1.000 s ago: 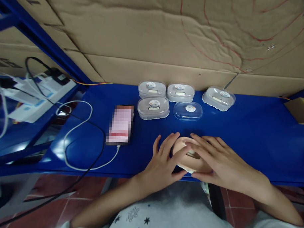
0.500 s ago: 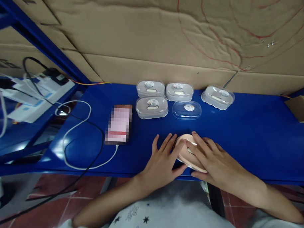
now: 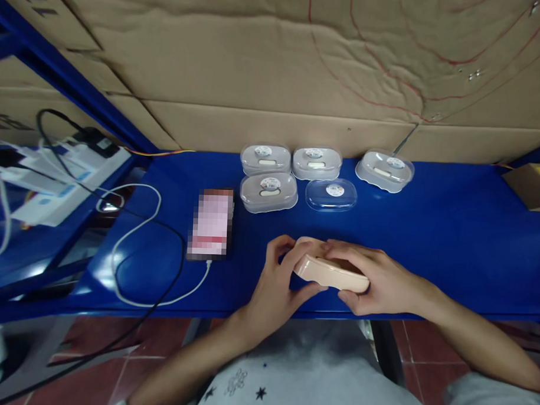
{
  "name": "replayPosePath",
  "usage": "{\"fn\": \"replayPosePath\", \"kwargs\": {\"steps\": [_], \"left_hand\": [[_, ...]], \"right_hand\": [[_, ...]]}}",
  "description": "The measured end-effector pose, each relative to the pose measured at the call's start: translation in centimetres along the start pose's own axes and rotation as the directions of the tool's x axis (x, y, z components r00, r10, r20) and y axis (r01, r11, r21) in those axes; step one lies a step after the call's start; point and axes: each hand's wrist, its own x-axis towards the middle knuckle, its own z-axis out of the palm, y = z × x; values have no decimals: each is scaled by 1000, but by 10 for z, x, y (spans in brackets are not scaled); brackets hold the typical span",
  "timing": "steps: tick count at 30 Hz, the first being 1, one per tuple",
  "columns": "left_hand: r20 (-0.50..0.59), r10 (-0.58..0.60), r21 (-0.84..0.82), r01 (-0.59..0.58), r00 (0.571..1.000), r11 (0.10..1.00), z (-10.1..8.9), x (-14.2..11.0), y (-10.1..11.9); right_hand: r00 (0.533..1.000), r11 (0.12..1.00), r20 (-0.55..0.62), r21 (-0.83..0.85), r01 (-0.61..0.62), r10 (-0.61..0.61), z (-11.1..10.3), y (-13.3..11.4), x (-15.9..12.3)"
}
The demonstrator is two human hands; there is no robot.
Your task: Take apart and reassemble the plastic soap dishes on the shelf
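Note:
A peach-coloured oval tray [image 3: 332, 275] is held just above the blue table [image 3: 450, 232] near its front edge. My left hand [image 3: 278, 279] grips its left end with curled fingers. My right hand [image 3: 373, 280] grips its right end, fingers over the top and thumb underneath. Both hands are closed on it. Behind it lies a clear oval lid [image 3: 331, 194] with a round sticker.
Three closed clear oval boxes [image 3: 268, 192] sit at the back near the cardboard wall [image 3: 278, 79], with one more [image 3: 385, 170] to the right. A phone [image 3: 211, 223] on a white cable [image 3: 135, 245] lies to the left. A cardboard box [image 3: 534, 185] is at far right.
Both hands lay flat over the peach tray on the table; now their fingers have curled round its ends and the tray is lifted and tilted edge-on.

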Motion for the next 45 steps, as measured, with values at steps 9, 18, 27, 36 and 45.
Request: {"fn": "replayPosePath", "kwargs": {"steps": [9, 18, 27, 36, 45], "left_hand": [[57, -201, -648, 189, 978, 738, -8, 0, -1], [402, -593, -851, 523, 697, 37, -14, 16, -6], [475, -564, -858, 498, 675, -127, -18, 19, -4], [440, -583, -881, 453, 683, -133, -15, 19, -8], [375, -617, -912, 395, 692, -112, -15, 21, -7]], "right_hand": [[956, 948, -145, -229, 219, -256, 1, 11, 4], [966, 960, 13, -109, 260, -260, -7, 35, 23], [960, 904, -165, -334, -268, 224, -21, 115, 35], [943, 947, -268, -196, -255, 198, -23, 103, 35], [984, 999, -178, -49, 5, -14, -4, 43, 22]]}}
